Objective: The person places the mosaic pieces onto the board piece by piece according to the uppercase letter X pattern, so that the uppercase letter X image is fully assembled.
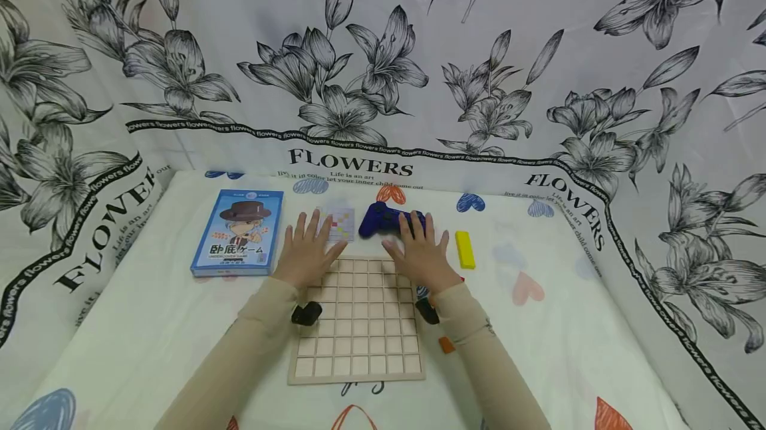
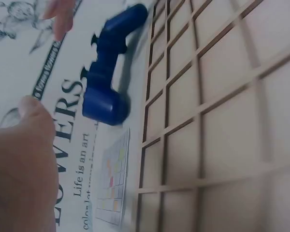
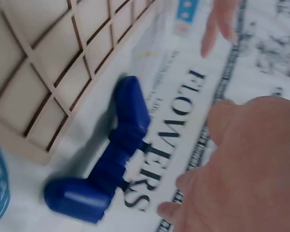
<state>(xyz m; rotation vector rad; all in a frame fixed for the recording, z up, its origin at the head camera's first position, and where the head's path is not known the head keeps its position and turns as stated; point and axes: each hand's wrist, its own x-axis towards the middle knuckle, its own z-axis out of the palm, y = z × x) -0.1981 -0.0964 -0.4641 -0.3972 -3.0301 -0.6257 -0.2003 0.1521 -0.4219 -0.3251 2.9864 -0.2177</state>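
Note:
Both hands are held out over a pale wooden grid board (image 1: 359, 327), fingers spread and holding nothing. My left hand (image 1: 309, 250) is above the board's far left corner, its fingers overlapping a small card with a coloured grid (image 1: 342, 224) in the head view. Over the far right corner is my right hand (image 1: 423, 254), its fingertips in front of a blue game controller (image 1: 377, 218). The wrist views show the controller (image 2: 104, 72) lying just past the board's far edge. Thumbs point inward toward each other.
A blue boxed game (image 1: 239, 234) lies left of the board. To the right is a yellow block (image 1: 465, 250), and an orange piece (image 1: 447, 345) shows beside the right wrist. A flower-printed curtain (image 1: 383, 51) rises behind the cloth-covered surface (image 1: 538, 350).

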